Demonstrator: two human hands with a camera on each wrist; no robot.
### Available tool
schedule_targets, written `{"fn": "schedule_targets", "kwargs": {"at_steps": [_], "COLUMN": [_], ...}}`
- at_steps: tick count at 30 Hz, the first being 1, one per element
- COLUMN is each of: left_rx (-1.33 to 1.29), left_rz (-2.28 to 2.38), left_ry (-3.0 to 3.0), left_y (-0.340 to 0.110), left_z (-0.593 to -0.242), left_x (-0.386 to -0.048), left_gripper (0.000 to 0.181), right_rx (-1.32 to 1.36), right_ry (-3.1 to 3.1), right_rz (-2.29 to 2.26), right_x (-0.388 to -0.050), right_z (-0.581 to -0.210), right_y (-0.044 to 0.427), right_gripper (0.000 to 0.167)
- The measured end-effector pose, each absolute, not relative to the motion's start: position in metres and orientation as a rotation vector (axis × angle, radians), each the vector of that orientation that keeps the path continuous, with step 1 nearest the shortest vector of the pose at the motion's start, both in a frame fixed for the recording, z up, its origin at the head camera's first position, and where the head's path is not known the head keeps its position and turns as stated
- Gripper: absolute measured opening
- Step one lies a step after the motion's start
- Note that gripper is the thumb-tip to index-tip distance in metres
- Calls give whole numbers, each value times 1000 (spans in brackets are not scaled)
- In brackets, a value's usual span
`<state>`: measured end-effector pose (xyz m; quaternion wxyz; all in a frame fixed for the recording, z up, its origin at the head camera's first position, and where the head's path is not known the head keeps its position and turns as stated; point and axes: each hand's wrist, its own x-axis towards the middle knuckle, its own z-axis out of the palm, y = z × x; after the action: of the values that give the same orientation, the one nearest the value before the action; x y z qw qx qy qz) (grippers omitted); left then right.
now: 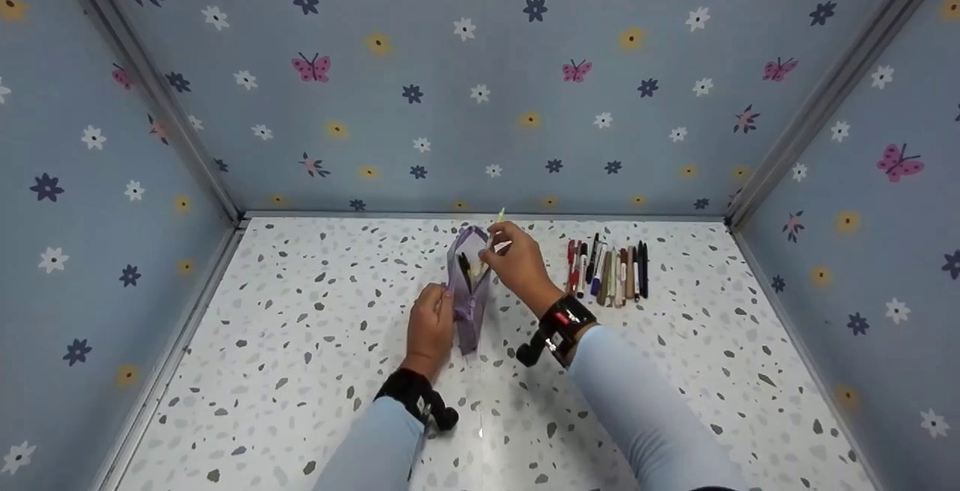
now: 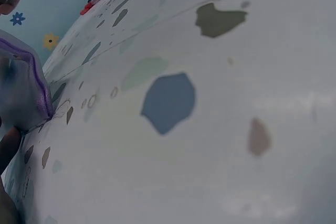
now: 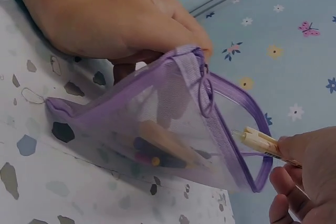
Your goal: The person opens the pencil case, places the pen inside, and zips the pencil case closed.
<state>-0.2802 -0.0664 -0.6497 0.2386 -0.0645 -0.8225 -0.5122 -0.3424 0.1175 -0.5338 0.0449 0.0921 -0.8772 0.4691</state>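
Note:
A purple mesh zip pouch [image 1: 469, 318] stands with its mouth spread on the speckled table. My left hand [image 1: 431, 326] grips the pouch's side near the zip; in the right wrist view its thumb is partly hidden behind the mesh. Between the thumb and fingers of my right hand [image 1: 519, 262] is a pale yellow pen [image 3: 258, 141], its tip at the pouch's open mouth. Through the mesh, several pens [image 3: 165, 148] show inside the pouch, blurred by the fabric. The left wrist view catches only an edge of the pouch [image 2: 39, 90] and parts of fingers.
To the right of the pouch lies a row of several pens and markers [image 1: 621, 275], red, black, white, brown and purple. Flower-patterned panels [image 1: 480, 93] enclose the white speckled table [image 1: 322, 371] at the back and both sides.

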Motion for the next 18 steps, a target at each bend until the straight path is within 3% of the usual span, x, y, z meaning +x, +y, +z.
{"fn": "schedule_targets", "kwargs": {"at_steps": [8,18], "left_rx": [-152,-181], "left_rz": [-1431,-1420], "left_ry": [-2283,-2253], "left_y": [-69,-68], "left_z": [-651,-648], "left_x": [-280,-280], "left_gripper": [22,21], "right_rx": [442,555], "right_ry": [-2909,-2928], "right_rz": [1249,1219], "right_x": [-335,-333], "right_z": [-546,-534], "right_y": [112,136], "right_gripper": [40,39]}}
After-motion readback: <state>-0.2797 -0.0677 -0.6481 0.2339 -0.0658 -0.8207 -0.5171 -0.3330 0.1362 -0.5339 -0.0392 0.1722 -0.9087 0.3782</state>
